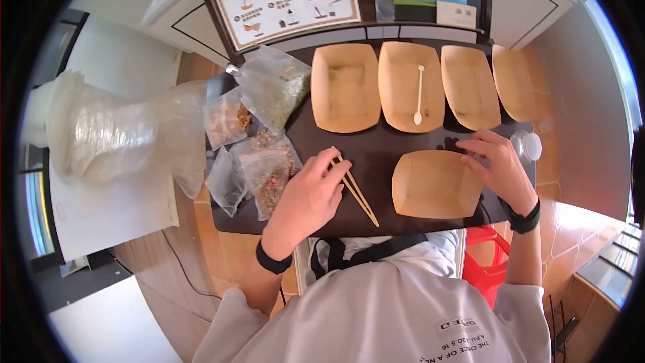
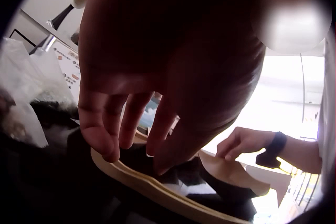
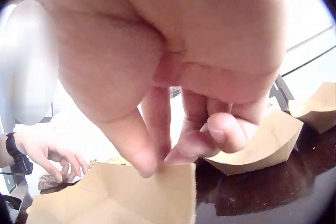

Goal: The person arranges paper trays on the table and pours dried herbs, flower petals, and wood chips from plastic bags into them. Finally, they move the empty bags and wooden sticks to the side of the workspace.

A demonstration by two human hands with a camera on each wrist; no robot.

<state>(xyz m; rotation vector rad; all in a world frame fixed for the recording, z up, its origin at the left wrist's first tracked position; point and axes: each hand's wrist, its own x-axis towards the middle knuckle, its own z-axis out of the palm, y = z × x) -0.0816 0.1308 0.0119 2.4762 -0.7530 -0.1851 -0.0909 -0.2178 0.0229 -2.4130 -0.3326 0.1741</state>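
A pair of slim wooden tongs (image 1: 361,196) lies slantwise on the dark table. My left hand (image 1: 312,191) is over their upper end, fingers loosely bent; in the left wrist view the fingertips hang around the tongs (image 2: 139,181) without closing on them. At the front right sits a brown paper tray (image 1: 437,185). My right hand (image 1: 494,159) pinches its upper right corner between thumb and fingers, as the right wrist view shows on the tray's edge (image 3: 173,182). Nothing lies in this tray.
Several paper trays (image 1: 345,87) stand in a row at the back, one with a small white spoon (image 1: 420,97). Plastic bags (image 1: 265,178) of dried bits crowd the left. A clear jar (image 1: 527,146) stands at the right edge. An instruction sheet (image 1: 285,0) is behind.
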